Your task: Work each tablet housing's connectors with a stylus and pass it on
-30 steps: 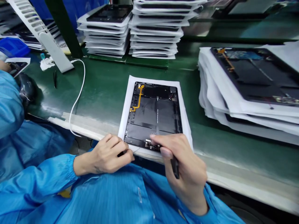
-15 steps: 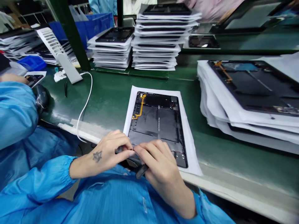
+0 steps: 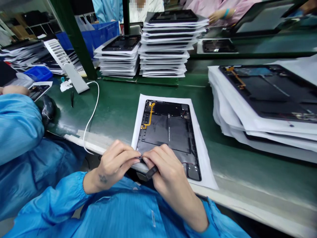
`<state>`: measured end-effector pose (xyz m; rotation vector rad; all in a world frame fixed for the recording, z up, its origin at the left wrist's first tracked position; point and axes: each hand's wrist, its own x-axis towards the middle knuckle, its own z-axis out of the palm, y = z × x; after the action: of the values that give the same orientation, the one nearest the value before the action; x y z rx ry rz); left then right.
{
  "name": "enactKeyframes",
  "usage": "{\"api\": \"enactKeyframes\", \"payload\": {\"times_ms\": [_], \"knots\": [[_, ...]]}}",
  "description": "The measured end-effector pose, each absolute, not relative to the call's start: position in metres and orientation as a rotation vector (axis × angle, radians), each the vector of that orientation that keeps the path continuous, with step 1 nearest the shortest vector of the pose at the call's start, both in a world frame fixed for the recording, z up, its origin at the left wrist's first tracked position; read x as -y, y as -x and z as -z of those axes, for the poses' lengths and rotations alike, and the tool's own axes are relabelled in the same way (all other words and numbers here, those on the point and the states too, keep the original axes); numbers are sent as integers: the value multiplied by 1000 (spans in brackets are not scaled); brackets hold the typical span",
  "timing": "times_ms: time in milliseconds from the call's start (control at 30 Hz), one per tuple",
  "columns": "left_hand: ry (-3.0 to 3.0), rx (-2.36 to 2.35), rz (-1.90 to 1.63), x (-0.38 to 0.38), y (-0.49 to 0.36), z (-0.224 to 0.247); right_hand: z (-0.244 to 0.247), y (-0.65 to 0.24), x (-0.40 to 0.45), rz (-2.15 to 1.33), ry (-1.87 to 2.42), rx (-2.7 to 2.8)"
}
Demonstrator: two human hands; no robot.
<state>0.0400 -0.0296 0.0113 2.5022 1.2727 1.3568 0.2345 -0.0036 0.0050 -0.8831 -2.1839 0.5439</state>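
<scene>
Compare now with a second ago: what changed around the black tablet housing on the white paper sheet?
The right hand moved left along the housing's lower edge to meet the left hand, fingertips nearly together, gripping a slim black tool throughout. The black tablet housing, white paper sheet and yellow flex cable stayed put.

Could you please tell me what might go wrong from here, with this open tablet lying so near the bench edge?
The slim black tool in the right hand is close to the open black tablet housing, so a slip might scratch it or snag the exposed yellow flex cable. The white paper sheet reaches the edge of the green bench, so the housing could perhaps slide off.
</scene>
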Motion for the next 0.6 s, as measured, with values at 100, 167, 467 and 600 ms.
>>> {"api": "enactKeyframes", "payload": {"times_ms": [100, 167, 467, 600], "knots": [[-2582, -1250, -1355, 28, -39, -9, -7, -235, 2, -548, 888, 2201], [-2611, -1241, -1339, 27, -38, -8, -8, -235, 1, -547, 882, 2209], [-2496, -1265, -1212, 20, -37, -14, -6, -239, 0, -473, 817, 2176], [-2580, -1309, -1034, 17, -29, -13, -6, -249, 0, -413, 729, 2222]]}}
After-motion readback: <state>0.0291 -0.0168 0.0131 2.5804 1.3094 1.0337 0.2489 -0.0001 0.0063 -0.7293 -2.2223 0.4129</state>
